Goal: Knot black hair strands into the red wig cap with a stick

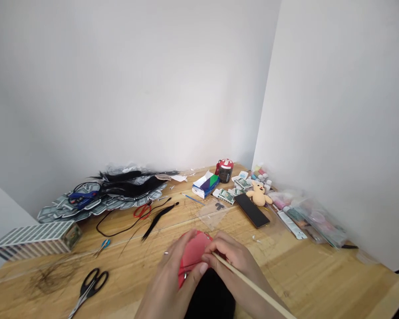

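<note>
In the lower middle, my left hand (174, 272) wraps round the side of a pinkish-red rounded piece (193, 249), thumb across its near side. Below it a black mass (211, 294) shows between my wrists; whether the two are joined I cannot tell. My right hand (231, 254) pinches a long, pale wooden stick (249, 283), which slants down to the lower right. Its tip is hidden at my fingers, close to my left thumb and against the pink piece. Small shiny metal bits (185, 275) show on the pink piece's edge.
Black-handled scissors (93, 283) and a tangle of dark strands (55, 274) lie left. Beyond are a black hair bundle (159, 217), red scissors (142, 211) and a striped box (36, 239). To the right are a phone (252, 211), a plush bear (258, 194) and plastic bags (319, 221).
</note>
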`<state>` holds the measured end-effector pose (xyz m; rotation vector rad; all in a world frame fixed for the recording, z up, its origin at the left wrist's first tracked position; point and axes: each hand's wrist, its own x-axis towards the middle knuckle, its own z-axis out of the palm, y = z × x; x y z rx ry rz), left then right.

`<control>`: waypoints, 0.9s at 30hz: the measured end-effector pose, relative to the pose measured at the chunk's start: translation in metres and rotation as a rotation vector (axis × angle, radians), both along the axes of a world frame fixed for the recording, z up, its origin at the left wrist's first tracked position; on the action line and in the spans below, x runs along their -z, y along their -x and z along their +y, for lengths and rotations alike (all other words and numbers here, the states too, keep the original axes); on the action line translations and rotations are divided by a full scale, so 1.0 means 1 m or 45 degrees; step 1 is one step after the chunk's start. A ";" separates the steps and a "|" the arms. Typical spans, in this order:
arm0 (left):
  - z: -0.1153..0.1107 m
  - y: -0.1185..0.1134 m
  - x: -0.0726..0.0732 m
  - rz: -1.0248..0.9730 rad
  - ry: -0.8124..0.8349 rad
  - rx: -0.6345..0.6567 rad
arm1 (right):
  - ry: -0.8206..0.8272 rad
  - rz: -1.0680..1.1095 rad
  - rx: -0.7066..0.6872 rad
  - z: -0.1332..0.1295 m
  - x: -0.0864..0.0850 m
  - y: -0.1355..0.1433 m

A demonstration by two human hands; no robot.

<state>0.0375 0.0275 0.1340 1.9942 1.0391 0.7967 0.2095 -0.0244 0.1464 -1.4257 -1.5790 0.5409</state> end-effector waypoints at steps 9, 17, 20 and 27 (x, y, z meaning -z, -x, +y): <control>0.003 -0.013 0.002 -0.038 0.249 0.076 | 0.001 0.022 0.013 -0.001 -0.003 0.003; 0.017 -0.009 0.002 -0.011 0.245 0.194 | 0.114 -0.065 0.112 0.006 0.003 0.003; 0.020 -0.008 0.009 0.010 0.193 0.215 | 0.136 -0.027 0.117 0.009 0.008 0.002; 0.025 0.000 0.019 0.082 0.167 0.212 | 0.139 0.222 0.097 0.006 0.018 -0.010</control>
